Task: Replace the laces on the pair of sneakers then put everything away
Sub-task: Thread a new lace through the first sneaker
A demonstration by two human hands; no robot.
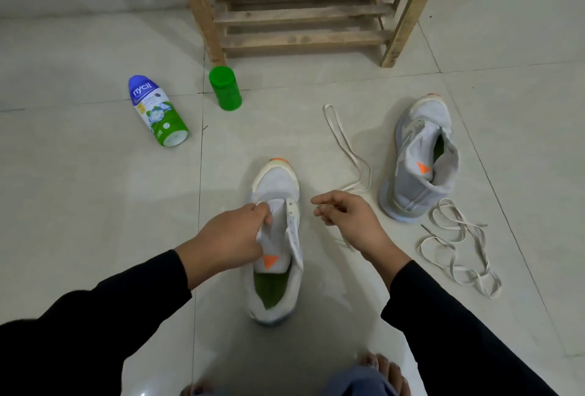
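1. Near sneaker (pixel 274 181): stands unlaced on the floor (pixel 95 189) at centre; long axis near-to-far, toe far, heel near.
2. Left hand (pixel 228 234): clenched on the near sneaker, fingers curled round the tongue (pixel 278 215) on the left side of the opening; steadies the shoe upright.
3. Right hand (pixel 345 215): pinches the tip of a lace (pixel 348 148) between thumb and fingertips, other fingers curled in; hovers just right of the eyelet row (pixel 292 215), apart from it, with the tip pointing left.
4. Lace: runs as a long narrow loop over the floor towards the far right, between the two shoes; join between held tip and loop partly hidden by the hand, so taken as one lace by judgement only.
5. Deciding relation: eyelets just left of the lace tip, across the shoe's long axis; right hand the nearer. Probably calls for a short leftward feed into an eyelet, no threading yet done.
6. Far sneaker (pixel 418 161): right of centre, unlaced, toe far, well apart from both hands; second lace (pixel 459 253) in a loose tangle near its heel.
7. Surroundings: powder bottle (pixel 156 110) lying at far left, green cap (pixel 225 88) upright beside it, wooden rack (pixel 300 15) beyond.
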